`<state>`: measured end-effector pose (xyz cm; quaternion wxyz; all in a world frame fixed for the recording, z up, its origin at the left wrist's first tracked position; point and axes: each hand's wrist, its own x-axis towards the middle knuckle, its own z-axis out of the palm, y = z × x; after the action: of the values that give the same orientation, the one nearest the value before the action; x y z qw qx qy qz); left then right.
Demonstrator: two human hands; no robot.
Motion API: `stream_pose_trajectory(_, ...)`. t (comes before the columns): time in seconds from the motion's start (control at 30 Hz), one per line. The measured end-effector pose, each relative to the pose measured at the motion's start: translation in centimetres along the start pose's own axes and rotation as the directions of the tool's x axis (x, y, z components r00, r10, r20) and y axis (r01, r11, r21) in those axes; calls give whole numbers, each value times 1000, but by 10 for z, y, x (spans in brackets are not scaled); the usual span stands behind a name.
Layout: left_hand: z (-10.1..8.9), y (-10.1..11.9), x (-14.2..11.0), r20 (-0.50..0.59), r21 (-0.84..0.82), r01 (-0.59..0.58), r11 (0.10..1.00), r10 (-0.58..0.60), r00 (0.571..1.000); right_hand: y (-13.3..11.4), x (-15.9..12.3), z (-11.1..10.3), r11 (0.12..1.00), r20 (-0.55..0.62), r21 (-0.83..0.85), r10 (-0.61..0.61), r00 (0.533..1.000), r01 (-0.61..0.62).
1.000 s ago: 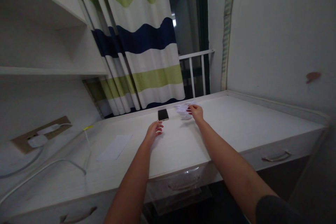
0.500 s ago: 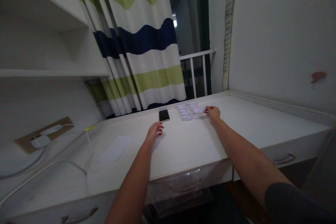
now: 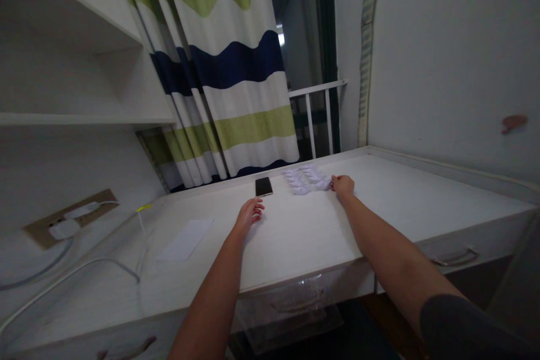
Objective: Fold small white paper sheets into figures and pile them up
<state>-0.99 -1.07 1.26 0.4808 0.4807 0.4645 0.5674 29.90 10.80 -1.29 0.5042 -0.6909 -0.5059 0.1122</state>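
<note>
Toward the back of the desk lies a group of several small white folded pieces (image 3: pixel 304 181), paper-like and set in rows; their exact kind is too small to make out. My right hand (image 3: pixel 343 186) is at the right edge of this group, its fingers pinched on the end of one white folded piece (image 3: pixel 324 183). Resting at the desk's middle, my left hand (image 3: pixel 250 215) has loosely curled fingers, apart, with nothing in them. Just beyond its fingertips is a black-screened phone (image 3: pixel 264 186), lying flat.
A white sheet of paper (image 3: pixel 186 240) lies on the desk (image 3: pixel 295 247), left of my left hand. White cables (image 3: pixel 101 260) run along the left side from a wall socket with plugs (image 3: pixel 65 228). Behind the desk hangs a striped curtain (image 3: pixel 240 95); a shelf (image 3: pixel 84 119) juts out upper left.
My right hand has lowered slightly toward the desk, and the white piece at its fingertips now lies against the group's right edge. My left hand has hardly moved.
</note>
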Motion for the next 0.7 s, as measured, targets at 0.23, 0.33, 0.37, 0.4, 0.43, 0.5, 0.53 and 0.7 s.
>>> stream_pose_trajectory(0.23, 0, -1, 1, 2, 25, 13, 1000, -13, 1000, -2, -1, -3, 988, 29, -152, 11, 1000, -6)
stream_pose_trajectory(0.33, -1, -1, 1, 6, 35, 14, 999, -14, 1000, -1, 0, -4, 990, 45, -141, 15, 999, -9)
stream_pose_trajectory(0.37, -1, -1, 0, 5, 36, 14, 999, -14, 1000, 0, 1, -3, 991, 48, -130, 19, 999, -13)
stream_pose_trajectory(0.4, -1, -1, 0, 4, 37, 13, 999, -13, 1000, 1, 1, -3, 993, 48, -119, 24, 999, -18)
stream_pose_trajectory(0.43, -1, -1, 0, 4, 37, 11, 999, -12, 1000, 2, 2, -2, 994, 46, -107, 27, 999, -22)
stream_pose_trajectory(0.5, -1, -1, 0, 7, 36, 6, 999, -7, 1000, 4, 4, 1, 997, 46, -77, 29, 999, -25)
stream_pose_trajectory(0.53, -1, -1, 0, 9, 35, 4, 999, -4, 1000, 6, 5, 2, 998, 48, -60, 28, 998, -25)
stream_pose_trajectory(0.7, -2, -2, 1, 18, 35, -1, 999, 0, 1000, 10, 10, 8, 999, 58, 20, 47, 997, -48)
